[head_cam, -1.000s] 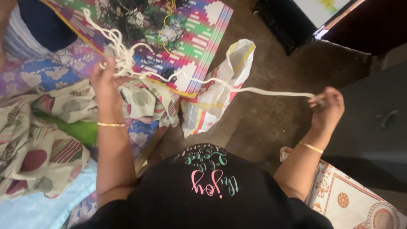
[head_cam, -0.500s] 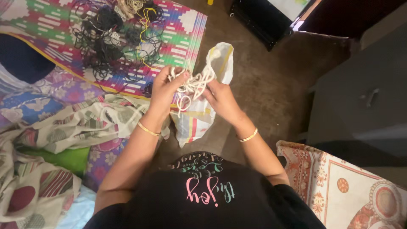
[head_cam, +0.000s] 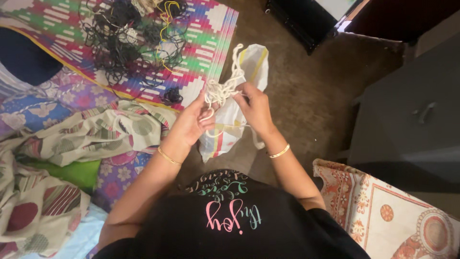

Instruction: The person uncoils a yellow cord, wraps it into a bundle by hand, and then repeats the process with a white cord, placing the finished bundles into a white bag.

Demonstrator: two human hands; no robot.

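Bunching white cord (head_cam: pixel 221 90) | left hand (head_cam: pixel 190 125), right hand (head_cam: pixel 255 107) | cord ends hidden by fingers (head_cam: pixel 207 122)

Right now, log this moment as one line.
left hand: holds white cord bundle | right hand: grips same cord | below: white plastic bag | beside: tangled cables on woven mat

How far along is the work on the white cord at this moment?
Done: most of the white cord sits bunched in a loose tangle, not a neat coil. In hand: left hand and right hand both grip it above the white bag. Left: the tangled dark cables on the mat lie untouched.
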